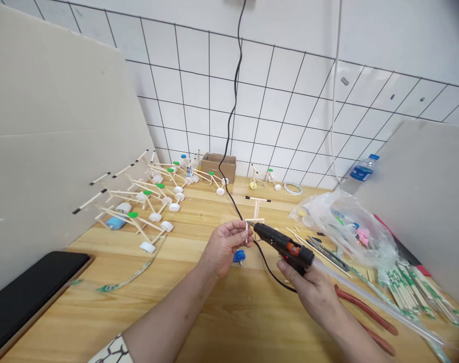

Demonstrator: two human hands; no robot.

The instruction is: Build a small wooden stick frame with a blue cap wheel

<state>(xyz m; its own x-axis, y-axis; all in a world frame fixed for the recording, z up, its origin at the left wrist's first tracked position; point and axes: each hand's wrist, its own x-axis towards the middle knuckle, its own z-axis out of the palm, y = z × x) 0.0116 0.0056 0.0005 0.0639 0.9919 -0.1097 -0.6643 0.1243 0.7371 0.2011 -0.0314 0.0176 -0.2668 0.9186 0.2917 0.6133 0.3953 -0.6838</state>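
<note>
My right hand (316, 290) is wrapped round the grip of a black hot glue gun (280, 241), and its nozzle points left. My left hand (227, 242) pinches a small wooden stick frame (256, 209), whose far crossbar has black ends. The nozzle tip is at the frame's near joint, beside my left fingertips; whether it touches cannot be made out. A blue bottle cap (239, 256) is just below my left fingers. The gun's black cord (269, 267) curves beneath it across the table.
Several stick tricycle models (148, 192) with white wheels stand at the left, near a phone (36, 297). A cardboard box (225, 166) is at the back. On the right lie a plastic bag (343, 227), scissors (330, 254), red-handled pliers (365, 307) and wrapped chopsticks (411, 292).
</note>
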